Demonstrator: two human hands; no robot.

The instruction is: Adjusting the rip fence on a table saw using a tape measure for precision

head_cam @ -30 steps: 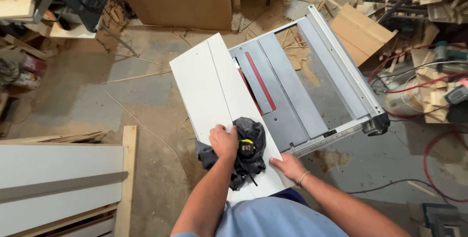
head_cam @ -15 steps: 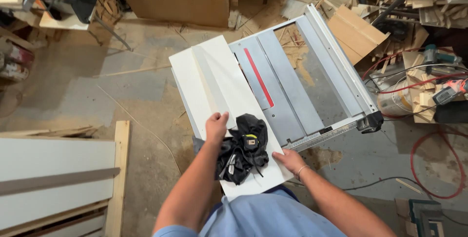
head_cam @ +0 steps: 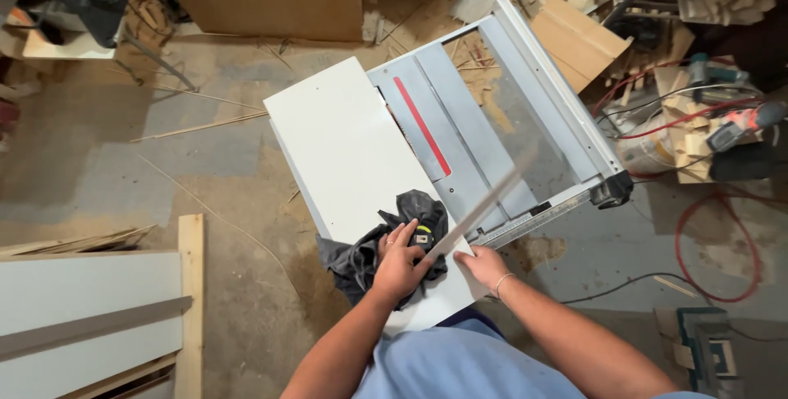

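A dark grey cloth (head_cam: 361,255), bunched around a small tape measure (head_cam: 423,235), is seen lying on the near end of a white panel (head_cam: 345,140). The cloth is pressed under the left hand (head_cam: 402,263), fingers spread flat. A thin blurred strip (head_cam: 484,206) is held at its near end by the right hand (head_cam: 484,266), closed on it. The panel rests on the table saw (head_cam: 501,112), beside its red insert (head_cam: 421,124). Offcuts and red cables (head_cam: 714,235) are scattered on the floor.

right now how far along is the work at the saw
Done: white board lies on the table saw. In hand: left hand presses the dark cloth and tape measure; right hand is beside a blurred thin strip. Left: no cut shows in the board.
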